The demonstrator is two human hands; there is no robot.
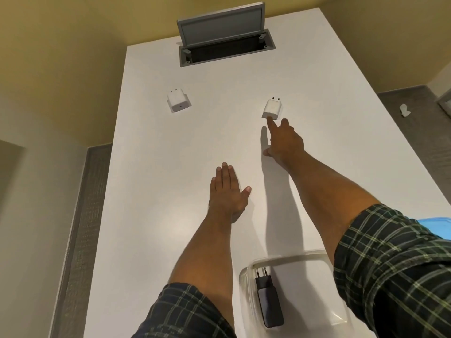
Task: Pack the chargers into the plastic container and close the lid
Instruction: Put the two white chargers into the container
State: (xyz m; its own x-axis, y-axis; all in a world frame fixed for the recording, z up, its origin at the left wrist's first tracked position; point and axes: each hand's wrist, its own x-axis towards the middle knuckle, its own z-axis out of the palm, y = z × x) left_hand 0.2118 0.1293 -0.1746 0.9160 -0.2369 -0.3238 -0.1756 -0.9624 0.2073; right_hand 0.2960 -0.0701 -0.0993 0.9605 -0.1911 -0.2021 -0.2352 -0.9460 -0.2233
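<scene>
On the table (195, 147), right hand (284, 140) fingers (270, 123) touch white charger (272, 108) (unpacked).

The table (195, 147) filling the middle of the frame is plain white. Two white chargers lie on it, the left charger (177, 103) in the upper centre-left and the right charger (272, 108) in the upper centre-right. At the bottom, a clear container (292, 262) with a whitish rim holds a black charger (268, 298) with a greyish body. A blue lid (436, 225) shows at the right edge. Both sleeves (395, 264) are dark with a pale green plaid. The walls (61, 57) are yellowish. At the top, a grey hatch (220, 28) stands over a black opening.
</scene>
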